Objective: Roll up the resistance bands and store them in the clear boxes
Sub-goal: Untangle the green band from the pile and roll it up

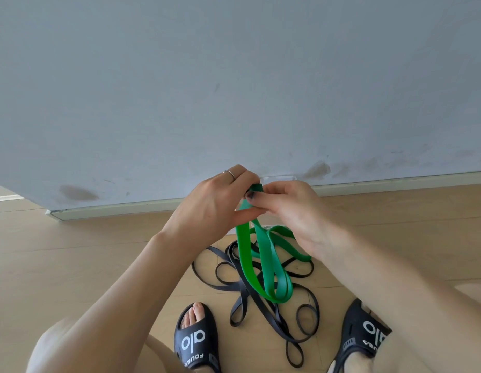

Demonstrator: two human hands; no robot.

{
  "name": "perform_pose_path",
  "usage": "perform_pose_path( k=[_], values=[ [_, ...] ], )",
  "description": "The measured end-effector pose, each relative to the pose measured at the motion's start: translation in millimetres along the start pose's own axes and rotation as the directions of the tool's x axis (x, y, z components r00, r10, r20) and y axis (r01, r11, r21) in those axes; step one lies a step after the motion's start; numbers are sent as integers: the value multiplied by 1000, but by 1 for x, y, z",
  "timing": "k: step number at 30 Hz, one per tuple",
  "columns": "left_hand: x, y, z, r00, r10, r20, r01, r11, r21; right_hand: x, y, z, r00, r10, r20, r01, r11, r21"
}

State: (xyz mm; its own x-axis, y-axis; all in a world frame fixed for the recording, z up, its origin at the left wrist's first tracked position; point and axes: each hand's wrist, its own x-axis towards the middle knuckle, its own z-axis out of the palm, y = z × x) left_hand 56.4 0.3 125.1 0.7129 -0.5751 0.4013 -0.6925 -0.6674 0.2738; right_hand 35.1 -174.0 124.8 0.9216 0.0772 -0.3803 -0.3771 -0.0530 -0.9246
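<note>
Hands meet mid-frame: left hand [218,203] and right hand [285,208] both pinch the green band's [263,267] top; black bands [261,308] lie below.

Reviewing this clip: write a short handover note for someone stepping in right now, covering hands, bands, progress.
Left hand and right hand both pinch the top of the green band, where a small roll is started; the rest hangs to the floor.
Black bands lie tangled on the floor between the slippers.
A clear box seems to sit by the wall, mostly hidden.
Done: nothing stored.
Left: finish the roll, box it, then the black bands.
</note>
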Motion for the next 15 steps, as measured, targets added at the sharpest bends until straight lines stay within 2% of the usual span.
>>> perform_pose_path(
  k=[7,15],
  values=[
    [-1,0,-2,999,-37,-33,34,996,-80,3,-4,-13,981,53,187,-61,998,35],
    [-4,1,0,991,-97,-88,79,979,-191,5,0,-17,969,28,247,-88,968,236]
  ],
)
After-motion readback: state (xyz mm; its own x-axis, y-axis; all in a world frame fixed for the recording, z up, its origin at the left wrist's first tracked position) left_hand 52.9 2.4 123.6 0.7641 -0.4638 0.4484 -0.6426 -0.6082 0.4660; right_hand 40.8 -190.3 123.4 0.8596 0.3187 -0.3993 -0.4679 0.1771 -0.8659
